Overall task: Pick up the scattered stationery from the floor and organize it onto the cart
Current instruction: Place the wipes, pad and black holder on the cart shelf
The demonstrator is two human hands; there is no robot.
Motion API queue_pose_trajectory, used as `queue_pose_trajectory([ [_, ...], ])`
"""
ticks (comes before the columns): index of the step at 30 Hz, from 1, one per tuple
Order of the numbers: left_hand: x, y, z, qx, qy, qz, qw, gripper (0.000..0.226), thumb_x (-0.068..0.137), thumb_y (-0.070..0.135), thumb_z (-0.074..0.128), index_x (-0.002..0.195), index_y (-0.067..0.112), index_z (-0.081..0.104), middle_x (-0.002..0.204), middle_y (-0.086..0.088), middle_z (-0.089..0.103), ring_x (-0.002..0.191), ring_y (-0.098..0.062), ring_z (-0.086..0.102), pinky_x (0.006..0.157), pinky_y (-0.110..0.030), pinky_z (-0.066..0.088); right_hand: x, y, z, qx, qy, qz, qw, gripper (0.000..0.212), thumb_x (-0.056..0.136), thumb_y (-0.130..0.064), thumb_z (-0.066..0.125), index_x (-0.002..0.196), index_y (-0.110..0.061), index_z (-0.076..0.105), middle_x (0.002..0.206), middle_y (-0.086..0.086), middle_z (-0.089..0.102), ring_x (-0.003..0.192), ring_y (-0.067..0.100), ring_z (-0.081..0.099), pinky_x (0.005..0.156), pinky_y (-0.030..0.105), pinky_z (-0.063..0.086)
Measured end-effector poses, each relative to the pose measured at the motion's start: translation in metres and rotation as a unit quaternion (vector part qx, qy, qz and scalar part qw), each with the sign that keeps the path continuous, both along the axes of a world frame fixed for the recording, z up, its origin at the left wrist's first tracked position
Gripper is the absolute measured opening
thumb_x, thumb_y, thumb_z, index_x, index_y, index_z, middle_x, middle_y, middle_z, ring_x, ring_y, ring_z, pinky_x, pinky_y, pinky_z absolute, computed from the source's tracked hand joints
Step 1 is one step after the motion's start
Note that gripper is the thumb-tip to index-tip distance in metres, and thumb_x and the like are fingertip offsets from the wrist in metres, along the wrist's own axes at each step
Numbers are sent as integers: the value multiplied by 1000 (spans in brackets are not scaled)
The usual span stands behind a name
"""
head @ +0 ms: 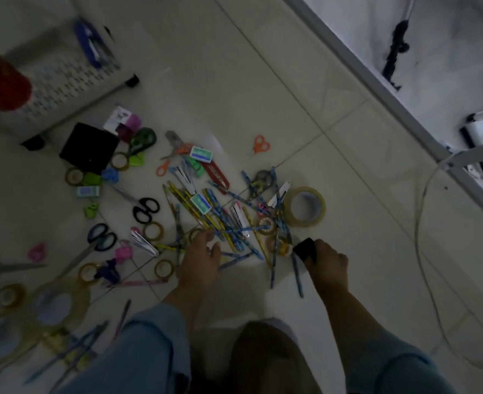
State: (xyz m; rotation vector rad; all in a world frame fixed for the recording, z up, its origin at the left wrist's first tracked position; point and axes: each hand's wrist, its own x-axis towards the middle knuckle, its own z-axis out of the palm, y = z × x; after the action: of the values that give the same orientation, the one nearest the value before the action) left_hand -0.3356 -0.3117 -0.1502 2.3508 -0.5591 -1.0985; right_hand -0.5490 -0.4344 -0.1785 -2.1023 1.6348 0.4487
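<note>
Stationery lies scattered on the pale tiled floor: a heap of blue and yellow pencils (220, 220), black-handled scissors (146, 209), orange scissors (260, 145), small tape rolls, a big roll of clear tape (304, 206), green-white boxes (201, 154) and a black box (89, 147). My left hand (199, 258) reaches down over the near edge of the pencil heap, fingers spread, touching pencils. My right hand (324, 261) grips a small black object (305, 248) just right of the heap. The white perforated cart (61, 72) stands at upper left with a blue item (91, 42) on it.
A red cylinder (0, 78) stands on the cart's left side. A white metal frame (391, 89) runs diagonally at the right, with a white cable (422, 237) looping on the floor. More tape rolls and scissors lie at the lower left. My knees fill the bottom.
</note>
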Motion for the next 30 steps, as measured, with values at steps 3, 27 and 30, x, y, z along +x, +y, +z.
queue_pose_trajectory([
  [3, 22, 3, 20, -10, 14, 51, 999, 31, 97, 17, 47, 126, 7, 49, 125, -10, 56, 105, -21, 55, 81, -24, 42, 50, 9, 27, 45, -184, -95, 977, 12, 89, -16, 58, 88, -8, 49, 84, 6, 53, 80, 24, 53, 62, 26, 28],
  [27, 335, -17, -43, 31, -121, 153, 980, 70, 93, 25, 54, 148, 6, 15, 154, -15, 20, 140, -30, 25, 114, -38, 26, 366, -24, -3, 80, -341, -12, 936, 26, 89, -26, 48, 108, -9, 51, 77, -3, 46, 93, 37, 53, 79, 50, 50],
  [30, 352, -25, -63, 123, -118, 113, 979, 81, 91, 28, 57, 149, 7, 5, 156, -16, 14, 141, -31, 22, 113, -40, 26, 376, -32, -29, 82, -367, 15, 927, 40, 76, -49, 39, 100, -18, 50, 87, 11, 61, 86, 34, 59, 74, 51, 52],
])
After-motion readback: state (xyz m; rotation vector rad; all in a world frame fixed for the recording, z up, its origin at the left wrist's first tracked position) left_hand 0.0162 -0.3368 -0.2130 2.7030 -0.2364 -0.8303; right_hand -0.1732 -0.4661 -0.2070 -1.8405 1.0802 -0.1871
